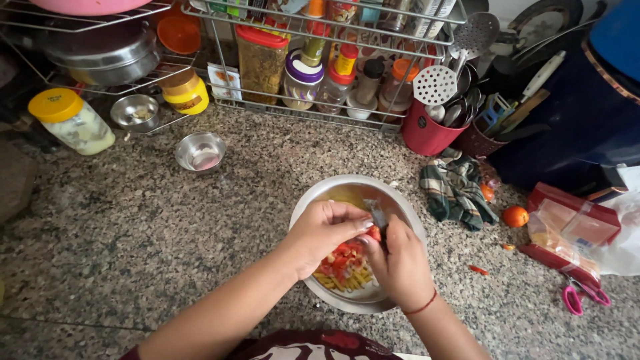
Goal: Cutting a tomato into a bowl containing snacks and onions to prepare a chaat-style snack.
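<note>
Head view, places taken from the steel bowl [313,200]:

- Steel bowl: sitting on the speckled granite counter [133,220], holding chopped red tomato pieces [341,257] and yellow strips [347,280].
- Left hand [320,230]: hovering over the bowl, fingers curling in and pinching a tomato piece [375,233].
- Right hand [400,263]: working over the bowl's right half, closing around a small knife [377,215] whose blade is pointing up toward the bowl's far rim and meeting the tomato piece.
- Checked cloth [457,190]: lying crumpled just right of the bowl.
- Whole small tomato [515,216]: resting right of the bowl, beyond the cloth.
- Pink-handled scissors [580,293]: lying well right of the bowl, toward the near edge.
- Red utensil holder [427,133]: standing behind the bowl to the right, carrying slotted spoons.
- Wire rack [300,110]: standing behind the bowl, carrying jars and bottles.
- Small steel dish [200,152]: sitting behind the bowl to the left.
- Yellow-lidded jar [70,120]: standing far left of the bowl.
</note>
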